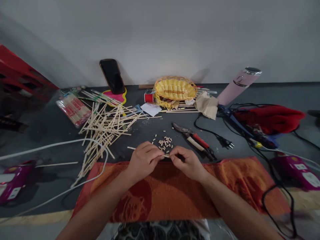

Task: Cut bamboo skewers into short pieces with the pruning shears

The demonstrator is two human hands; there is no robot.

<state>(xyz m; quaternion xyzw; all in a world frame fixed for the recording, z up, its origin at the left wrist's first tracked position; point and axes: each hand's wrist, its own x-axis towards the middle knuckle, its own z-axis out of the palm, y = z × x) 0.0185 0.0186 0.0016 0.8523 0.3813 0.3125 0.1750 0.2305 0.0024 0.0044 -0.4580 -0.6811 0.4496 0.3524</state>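
Observation:
My left hand (145, 159) is closed around a thin wooden stick (131, 148), whose far end pokes out to the left of the knuckles. At its other end, the tip shows between my two hands. My right hand (188, 163) pinches at that tip with thumb and forefinger; whether it grips the stick itself or a small cut piece, I cannot tell. Just beyond the fingertips lie several short cut wood pieces (165, 143). Pruning shears (194, 140) with red and white handles rest to the right of them. Both wrists are over an orange towel (175, 193).
Loose wooden sticks (105, 130) are heaped at the left beside a packet of sticks (73, 108). Behind stand a phone (113, 76), red thread spool (149, 97), yellow basket (176, 89) and pink flask (237, 86). A black plug (225, 142) and cables lie at right; a white cable (75, 141) crosses the left.

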